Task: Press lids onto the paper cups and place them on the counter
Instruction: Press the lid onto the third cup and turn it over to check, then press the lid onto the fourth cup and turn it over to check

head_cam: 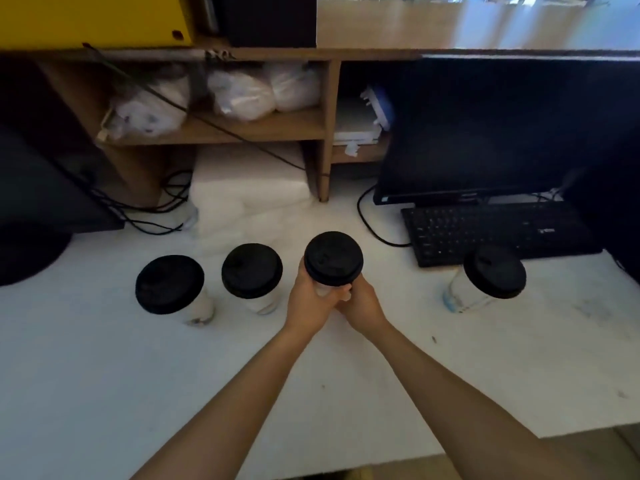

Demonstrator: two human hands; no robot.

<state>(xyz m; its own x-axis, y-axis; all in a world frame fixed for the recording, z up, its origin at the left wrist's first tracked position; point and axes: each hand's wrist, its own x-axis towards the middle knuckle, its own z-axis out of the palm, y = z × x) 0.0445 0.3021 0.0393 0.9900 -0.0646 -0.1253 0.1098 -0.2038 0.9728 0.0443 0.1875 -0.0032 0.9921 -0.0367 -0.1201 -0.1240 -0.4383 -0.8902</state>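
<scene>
A white paper cup with a black lid (333, 258) is in the middle of the white counter (104, 375), gripped from both sides. My left hand (308, 299) wraps its left side and my right hand (360, 301) its right side, fingers meeting below the lid. Two more lidded cups stand to the left, one (251, 270) close by and one (169, 284) farther left. Another lidded cup (493, 271) stands apart on the right. I cannot tell whether the held cup touches the counter.
A black keyboard (491, 233) and dark monitor (485, 133) sit at the back right. Wooden shelves (242, 131) with plastic bags stand behind. Black cables (152, 216) and a dark device (41, 188) lie at the left. The counter's front edge runs bottom right.
</scene>
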